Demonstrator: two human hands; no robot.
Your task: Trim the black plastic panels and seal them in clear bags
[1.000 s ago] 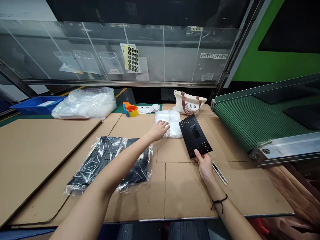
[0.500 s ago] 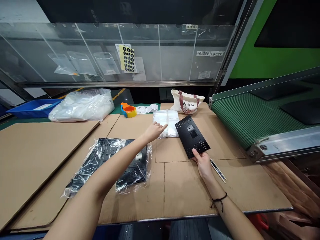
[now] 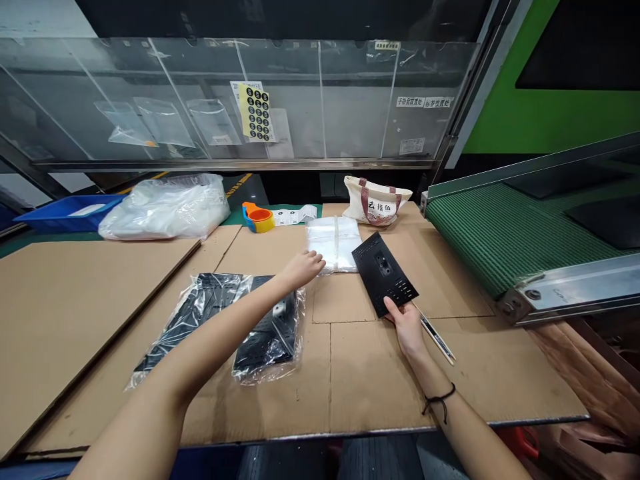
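Note:
My right hand grips the near edge of a thin black panel, thumb on top. The panel is tilted, with slots and a raised rectangular centre. Beside that hand is a slim, light-and-dark, pen-like stick; its upper end meets the hand, and I cannot tell whether it is held. My left hand has curled fingers at the left edge of a banded stack of clear plastic bags. Anything between those fingers is hidden. Under my left forearm lie black slotted panels in clear plastic.
Cardboard sheets cover the table. A green conveyor with dark panels runs at right. Along the back are a blue tray, a bulky plastic bag, a tape dispenser and a cloth pouch.
My left hand has drawn slightly left and down, and its pointing finger is now curled in. My right hand stays in place; the black panel has tilted a little.

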